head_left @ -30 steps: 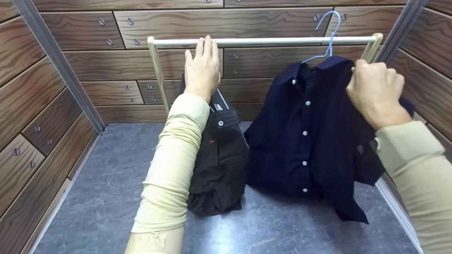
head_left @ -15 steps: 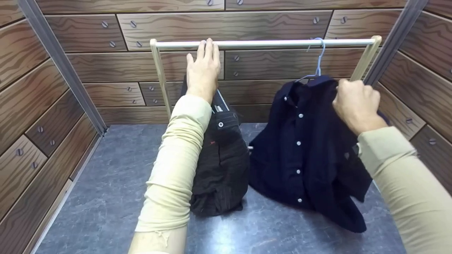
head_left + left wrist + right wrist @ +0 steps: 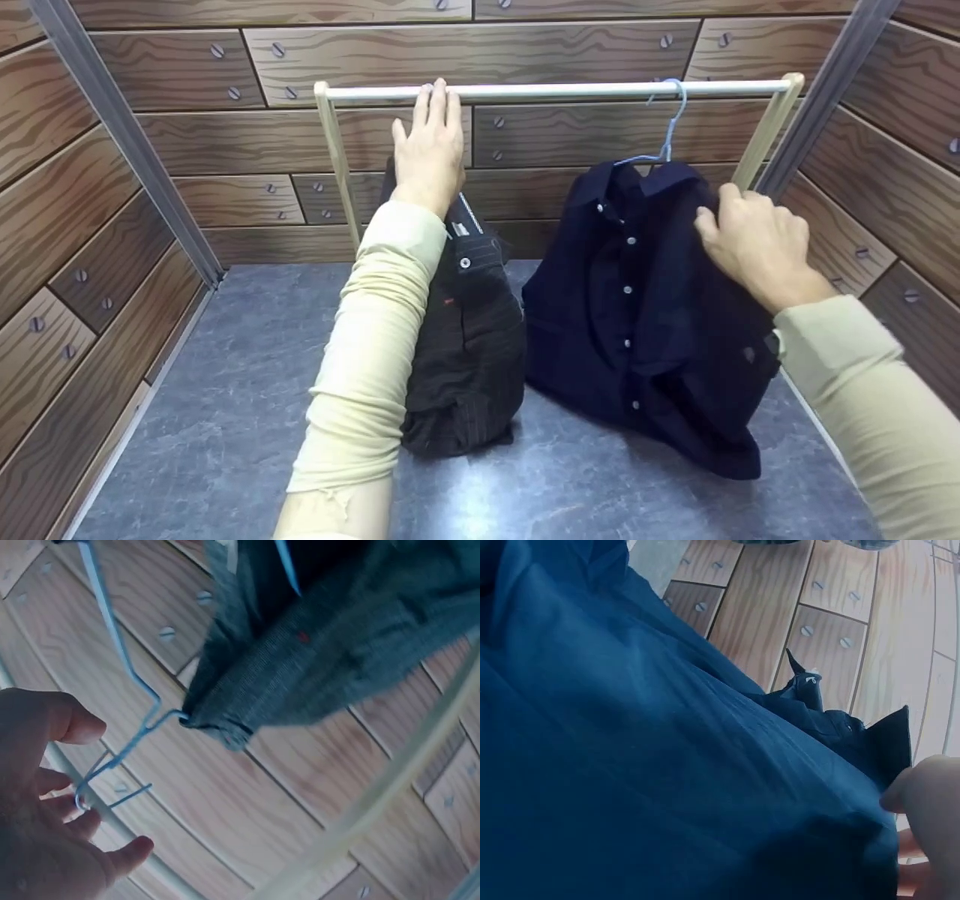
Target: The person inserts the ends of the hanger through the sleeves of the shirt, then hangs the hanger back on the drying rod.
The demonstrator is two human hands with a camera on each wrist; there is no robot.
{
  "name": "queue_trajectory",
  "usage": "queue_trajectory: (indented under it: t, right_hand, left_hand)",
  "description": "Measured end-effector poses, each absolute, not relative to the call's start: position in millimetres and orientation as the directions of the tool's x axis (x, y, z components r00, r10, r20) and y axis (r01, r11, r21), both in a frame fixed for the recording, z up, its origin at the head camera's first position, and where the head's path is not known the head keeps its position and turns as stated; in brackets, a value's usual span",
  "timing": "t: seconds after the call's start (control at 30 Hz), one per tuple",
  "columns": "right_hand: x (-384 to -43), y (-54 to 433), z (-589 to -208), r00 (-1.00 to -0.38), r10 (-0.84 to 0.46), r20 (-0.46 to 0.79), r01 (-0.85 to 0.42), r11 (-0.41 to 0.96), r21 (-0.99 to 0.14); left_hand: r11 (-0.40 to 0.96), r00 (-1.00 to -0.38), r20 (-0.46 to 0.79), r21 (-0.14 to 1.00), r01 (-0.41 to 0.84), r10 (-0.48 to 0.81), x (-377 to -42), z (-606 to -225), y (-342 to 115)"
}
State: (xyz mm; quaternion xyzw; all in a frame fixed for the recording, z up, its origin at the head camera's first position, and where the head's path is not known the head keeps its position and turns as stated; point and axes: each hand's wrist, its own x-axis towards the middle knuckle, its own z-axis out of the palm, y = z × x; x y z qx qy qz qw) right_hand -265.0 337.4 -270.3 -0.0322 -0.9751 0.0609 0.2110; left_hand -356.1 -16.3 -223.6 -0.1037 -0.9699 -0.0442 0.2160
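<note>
My left hand (image 3: 430, 157) touches the white rail (image 3: 555, 91) with extended fingers. In the left wrist view its fingers lie around the hook of a blue hanger (image 3: 133, 741), the thumb standing apart. Dark trousers (image 3: 465, 367) hang from that hanger, partly behind my left forearm. Farther right, a navy button-up shirt (image 3: 577, 322) hangs on another blue hanger (image 3: 670, 135), its hook over the rail. My right hand (image 3: 757, 244) is at the shirt's shoulder, thumb spread from the loosely bent fingers. The right wrist view shows the thumb (image 3: 901, 791) against the shoulder edge.
The rail's wooden side posts (image 3: 765, 135) stand at both ends; the right one is close to my right hand. Wood-patterned walls (image 3: 585, 135) enclose the back and sides. Underneath lies a grey mottled floor (image 3: 225, 420).
The shirt has come down and left, and its hanger's hook now sits on the rail. My right hand has lowered with it and loosened its grip. My left hand has stayed at the rail.
</note>
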Motion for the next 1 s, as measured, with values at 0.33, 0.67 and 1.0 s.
queue_trajectory:
  t: [0.33,0.67,1.0]
  right_hand:
    - [-244.3,337.5,-284.1,-0.813,-0.003,0.583,-0.057,0.996,-0.074]
    - [-227.4,325.2,-301.5,-0.652,-0.135,0.746,-0.197,0.980,0.005]
    - [-206.6,298.3,-311.8,-0.700,-0.213,0.681,-0.294,0.956,-0.004]
  left_hand:
    - [0.942,-0.861,0.461,0.134,0.307,0.216,-337.8,-232.8,-11.2]
    - [0.907,-0.798,0.519,0.095,0.411,0.307,-304.1,-252.1,-11.6]
    - [0.885,-0.757,0.586,0.136,0.446,0.291,-275.4,-298.5,-32.3]
